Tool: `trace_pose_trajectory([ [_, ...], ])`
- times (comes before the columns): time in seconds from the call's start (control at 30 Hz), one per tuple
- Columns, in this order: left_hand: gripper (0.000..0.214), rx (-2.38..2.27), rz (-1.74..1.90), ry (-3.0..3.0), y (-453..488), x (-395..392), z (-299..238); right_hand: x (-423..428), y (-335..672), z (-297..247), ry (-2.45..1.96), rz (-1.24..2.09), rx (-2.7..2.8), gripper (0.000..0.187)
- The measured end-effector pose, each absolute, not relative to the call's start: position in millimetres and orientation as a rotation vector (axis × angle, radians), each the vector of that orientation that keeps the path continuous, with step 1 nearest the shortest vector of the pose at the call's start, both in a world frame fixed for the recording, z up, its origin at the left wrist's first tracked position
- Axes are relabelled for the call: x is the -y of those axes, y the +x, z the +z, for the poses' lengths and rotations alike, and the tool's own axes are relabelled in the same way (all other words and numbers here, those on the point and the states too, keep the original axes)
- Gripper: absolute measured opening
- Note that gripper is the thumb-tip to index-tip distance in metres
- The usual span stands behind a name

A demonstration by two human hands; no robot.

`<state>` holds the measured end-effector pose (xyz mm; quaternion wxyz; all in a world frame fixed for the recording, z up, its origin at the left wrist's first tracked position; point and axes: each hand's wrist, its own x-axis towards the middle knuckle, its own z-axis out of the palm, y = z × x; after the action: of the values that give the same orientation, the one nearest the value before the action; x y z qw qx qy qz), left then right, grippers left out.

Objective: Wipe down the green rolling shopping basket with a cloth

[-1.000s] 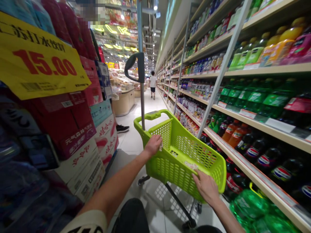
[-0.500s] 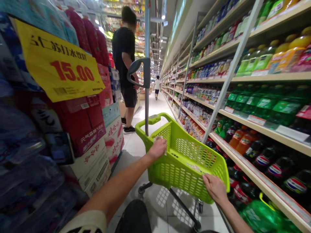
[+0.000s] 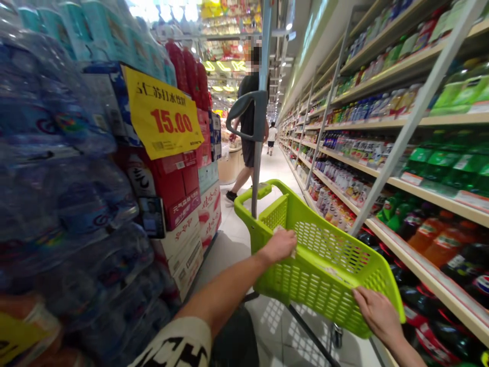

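**Item Quantities**

- Lime-green perforated plastic shopping cart [image 3: 317,285], near: 1.
- Bare hands, near: 2, namely 1 left hand [image 3: 281,245] and 1 right hand [image 3: 378,312].
- Whitish wad [image 3: 294,252] at left hand: 1.
- Yellow paper price sign [image 3: 166,120] printed 15.00, left: 1.
- People, far: 2, one dark-clothed person [image 3: 248,89], one white-topped person [image 3: 272,134].

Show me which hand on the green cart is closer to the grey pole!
The left hand: it's on the green cart's near rim, toward the grey pole. The right hand is farther along that rim, near the other end.
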<state>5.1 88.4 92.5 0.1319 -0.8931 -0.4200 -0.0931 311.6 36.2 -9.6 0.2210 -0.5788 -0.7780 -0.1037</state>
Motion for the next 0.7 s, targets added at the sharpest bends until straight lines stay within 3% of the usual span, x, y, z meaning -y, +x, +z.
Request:
trace_pose_trajectory([
  [0.13,0.017,1.015,-0.337,-2.702,12,-82,83,-35,315,-10,-1.595,-0.291,2.195,0.050],
  [0.37,0.021,1.431,-0.354,-2.393,-45,-78,112,-38,313,-10,-1.654,-0.291,2.232,0.047],
  [0.57,0.019,1.156,-0.295,-2.624,32,-69,71,-36,304,-7,-1.694,-0.230,2.228,0.046],
  [0.7,0.019,0.963,-0.371,-2.601,2,-73,82,-40,310,-10,-1.651,-0.219,2.232,0.045],
])
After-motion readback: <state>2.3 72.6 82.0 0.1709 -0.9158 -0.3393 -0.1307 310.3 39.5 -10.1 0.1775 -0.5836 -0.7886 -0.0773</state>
